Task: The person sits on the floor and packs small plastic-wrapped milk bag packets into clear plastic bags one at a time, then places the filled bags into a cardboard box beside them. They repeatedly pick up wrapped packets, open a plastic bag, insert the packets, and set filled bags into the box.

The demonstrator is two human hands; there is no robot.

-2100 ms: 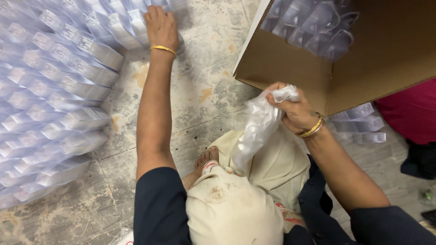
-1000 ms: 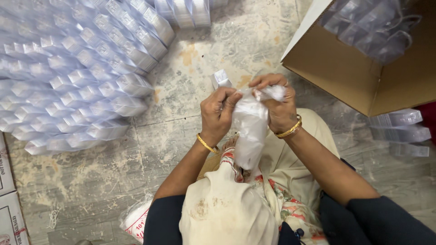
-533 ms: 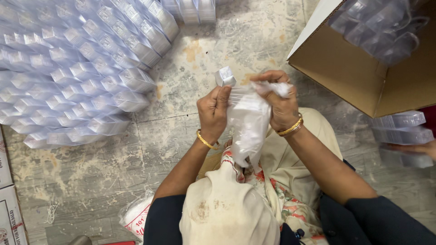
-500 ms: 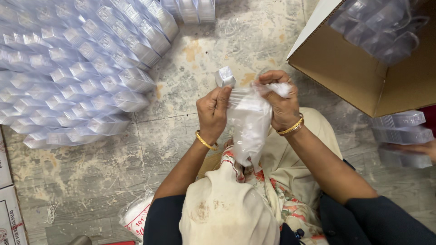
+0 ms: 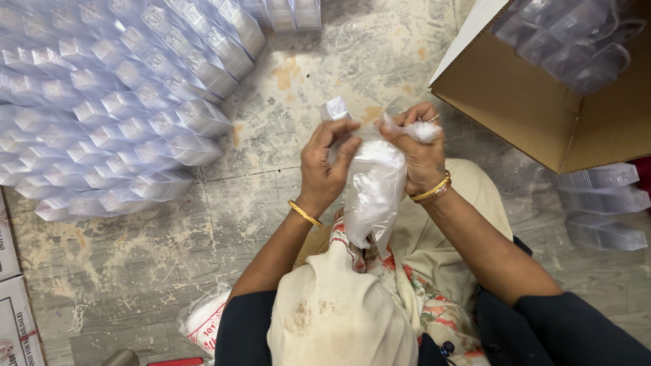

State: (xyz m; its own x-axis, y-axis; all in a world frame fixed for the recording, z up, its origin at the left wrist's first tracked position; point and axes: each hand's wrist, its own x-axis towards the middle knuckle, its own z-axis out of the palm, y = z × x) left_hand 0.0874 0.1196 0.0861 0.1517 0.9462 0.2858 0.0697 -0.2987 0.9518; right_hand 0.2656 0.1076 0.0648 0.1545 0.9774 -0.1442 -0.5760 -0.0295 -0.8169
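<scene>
Both hands meet over the lap, above the grey concrete floor point(image 5: 380, 47). Left hand point(image 5: 325, 166) pinches a small clear plastic box point(image 5: 336, 108) at the mouth of a clear plastic bag point(image 5: 373, 190); right hand point(image 5: 417, 152) is clenched on the bag's bunched neck. Bag hangs limp: light, soft, slippery film, best held at the gathered top. Box looks light, stiff, probably brittle; hold by its edges. Stacked clear boxes point(image 5: 115, 102) far left; cardboard carton point(image 5: 563, 122) far right.
</scene>
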